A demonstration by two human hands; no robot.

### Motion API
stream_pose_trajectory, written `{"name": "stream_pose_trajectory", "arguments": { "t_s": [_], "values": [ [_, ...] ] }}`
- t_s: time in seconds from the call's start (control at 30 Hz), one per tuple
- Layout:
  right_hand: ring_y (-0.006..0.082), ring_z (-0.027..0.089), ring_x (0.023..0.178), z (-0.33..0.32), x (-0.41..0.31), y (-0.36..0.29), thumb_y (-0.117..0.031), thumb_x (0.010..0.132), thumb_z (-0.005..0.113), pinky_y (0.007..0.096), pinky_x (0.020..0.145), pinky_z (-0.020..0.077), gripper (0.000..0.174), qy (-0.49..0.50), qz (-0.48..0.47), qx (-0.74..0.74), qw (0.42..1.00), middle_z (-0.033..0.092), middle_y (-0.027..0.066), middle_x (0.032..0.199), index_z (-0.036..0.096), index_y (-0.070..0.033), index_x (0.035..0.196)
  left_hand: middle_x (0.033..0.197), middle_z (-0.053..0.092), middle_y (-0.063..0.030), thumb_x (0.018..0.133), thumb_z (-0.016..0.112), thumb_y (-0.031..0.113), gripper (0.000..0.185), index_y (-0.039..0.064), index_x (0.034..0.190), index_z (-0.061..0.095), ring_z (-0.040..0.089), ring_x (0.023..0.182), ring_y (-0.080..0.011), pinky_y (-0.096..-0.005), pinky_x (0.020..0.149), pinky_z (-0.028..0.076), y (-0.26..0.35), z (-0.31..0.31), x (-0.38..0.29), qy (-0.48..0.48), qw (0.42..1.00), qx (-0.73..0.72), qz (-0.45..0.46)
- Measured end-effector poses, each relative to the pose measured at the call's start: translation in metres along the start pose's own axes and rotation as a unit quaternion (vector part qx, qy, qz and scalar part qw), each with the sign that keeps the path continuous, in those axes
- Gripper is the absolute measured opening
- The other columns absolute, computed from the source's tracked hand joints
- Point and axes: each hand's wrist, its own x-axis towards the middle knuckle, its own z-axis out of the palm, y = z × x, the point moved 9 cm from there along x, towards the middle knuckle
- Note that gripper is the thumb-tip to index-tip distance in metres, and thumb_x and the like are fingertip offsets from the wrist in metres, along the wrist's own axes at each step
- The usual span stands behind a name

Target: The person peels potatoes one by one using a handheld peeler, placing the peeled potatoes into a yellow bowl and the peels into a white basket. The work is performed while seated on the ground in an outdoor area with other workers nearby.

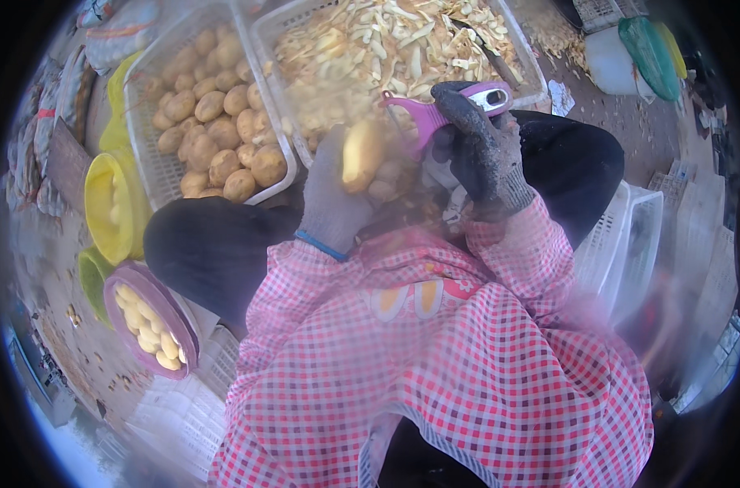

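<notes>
In a grey knit glove with a blue cuff, my left hand (336, 198) grips a partly peeled potato (363, 155); pale flesh shows along its upper side. My right hand (482, 146), in a dirty grey-and-black glove, is closed around the handle of a purple Y-shaped peeler (428, 122). The peeler's head lies just right of the potato, apparently apart from it. Beyond my hands, a white plastic crate (522, 36) is heaped with potato peelings (394, 49). Unpeeled potatoes (223, 134) fill part of another white crate (141, 152) at the left. Haze blurs the area around the potato.
Left of my knee stand a yellow container (98, 207) and a purple-rimmed container (183, 323) of peeled potatoes (147, 329). White crates (626, 238) flank my right side. A long dark tool (498, 61) lies on the peelings. Filled sacks (116, 43) sit at the upper left.
</notes>
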Motion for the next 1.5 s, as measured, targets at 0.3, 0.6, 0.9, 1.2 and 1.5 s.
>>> {"name": "stream_pose_trajectory", "arguments": {
  "t_s": [0.3, 0.6, 0.9, 1.2, 1.5],
  "values": [
    [0.0121, 0.058, 0.055, 0.023, 0.028, 0.075, -0.016, 0.087, 0.071, 0.0238, 0.047, 0.0452, 0.022, -0.152, 0.264, 0.05, 0.951, 0.064, 0.0035, 0.072, 0.065, 0.0, 0.102, 0.079, 0.061, -0.013, 0.102, 0.04, 0.048, 0.05, 0.001, 0.112, 0.056, 0.051, 0.052, -0.0168, -0.0233, 0.036, 0.037, -0.018, -0.04, 0.013, 0.048, 0.997, 0.043, -0.036],
    [0.0157, 0.061, 0.055, -0.04, 0.112, 0.043, -0.018, 0.081, 0.077, 0.026, 0.048, 0.0506, 0.027, 0.075, 0.051, -0.152, 0.984, 0.067, 0.0101, 0.074, 0.068, 0.002, 0.098, 0.1, 0.059, -0.0178, 0.1, 0.039, 0.054, 0.064, -0.002, 0.131, 0.048, 0.05, 0.056, -0.0174, -0.0232, 0.037, 0.037, 0.009, -0.005, 0.01, -0.008, 0.998, 0.05, 0.036],
    [0.0153, 0.063, 0.059, 0.033, 0.014, 0.037, -0.012, 0.085, 0.073, 0.0279, 0.047, 0.0477, 0.021, -0.148, -0.002, -0.116, 0.982, 0.067, 0.0059, 0.078, 0.067, -0.001, 0.102, 0.102, 0.063, -0.0142, 0.098, 0.041, 0.057, 0.06, 0.005, 0.124, 0.052, 0.061, 0.067, -0.0203, -0.0232, 0.039, 0.041, 0.001, -0.05, 0.026, 0.166, 0.984, 0.015, 0.064],
    [0.0123, 0.058, 0.054, -0.032, 0.149, 0.053, -0.018, 0.085, 0.074, 0.024, 0.049, 0.0472, 0.019, 0.076, 0.065, -0.218, 0.971, 0.063, 0.0058, 0.068, 0.069, -0.001, 0.089, 0.098, 0.061, -0.0149, 0.099, 0.046, 0.05, 0.055, 0.001, 0.124, 0.053, 0.054, 0.062, -0.0162, -0.023, 0.043, 0.037, 0.014, -0.03, 0.009, 0.051, 0.976, 0.185, 0.107],
    [0.0129, 0.059, 0.055, 0.02, 0.038, 0.008, -0.019, 0.087, 0.073, 0.0245, 0.048, 0.046, 0.025, -0.05, 0.155, 0.034, 0.986, 0.064, 0.0046, 0.071, 0.068, -0.001, 0.105, 0.102, 0.059, -0.0053, 0.081, 0.069, 0.017, 0.059, 0.002, 0.133, 0.046, 0.061, 0.086, -0.0135, -0.0265, 0.067, 0.051, 0.017, 0.006, -0.001, -0.019, 0.929, 0.359, 0.086]
  ]
}}
